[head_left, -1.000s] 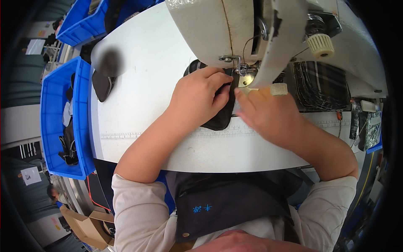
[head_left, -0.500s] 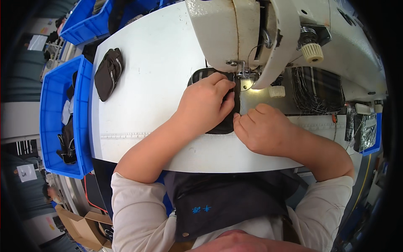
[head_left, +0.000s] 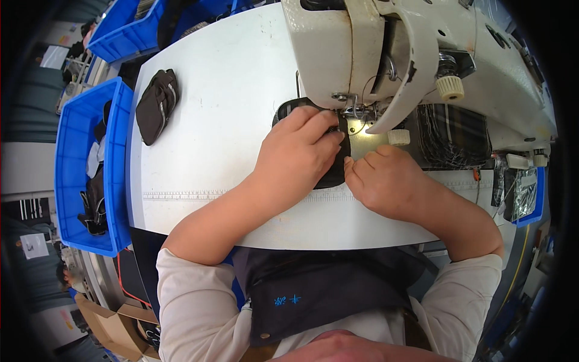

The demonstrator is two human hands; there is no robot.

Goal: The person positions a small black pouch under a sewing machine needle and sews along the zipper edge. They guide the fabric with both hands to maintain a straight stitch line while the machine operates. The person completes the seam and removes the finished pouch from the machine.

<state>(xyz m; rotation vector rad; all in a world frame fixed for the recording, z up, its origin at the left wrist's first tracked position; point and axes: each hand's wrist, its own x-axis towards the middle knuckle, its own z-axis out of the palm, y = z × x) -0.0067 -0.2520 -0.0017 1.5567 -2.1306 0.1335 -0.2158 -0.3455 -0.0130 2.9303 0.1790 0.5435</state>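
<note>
A dark fabric pouch piece (head_left: pixel 331 179) with a zipper along its rounded far edge lies flat at the sewing machine (head_left: pixel 357 110), its right edge beside the lit presser foot. My left hand (head_left: pixel 297 148) lies over the piece, fingers bent and pressed together on it, hiding much of its middle. My right hand (head_left: pixel 386 183) is closed, with thumb and forefinger pinching at the piece's near right edge. Exactly how much cloth sits between those fingertips is hidden.
A finished-looking dark pouch (head_left: pixel 157 107) lies at the table's far left. Beyond the left edge stands a blue bin (head_left: pixel 114 175) holding dark pieces. Stacked dark panels (head_left: pixel 453 136) lie under the machine arm. A ruler strip (head_left: pixel 181 195) crosses the white table.
The view has shifted slightly. My left fingers have slid a little over the piece, and its near end now lies slightly farther from the table's front edge. My right hand keeps its pinch.
</note>
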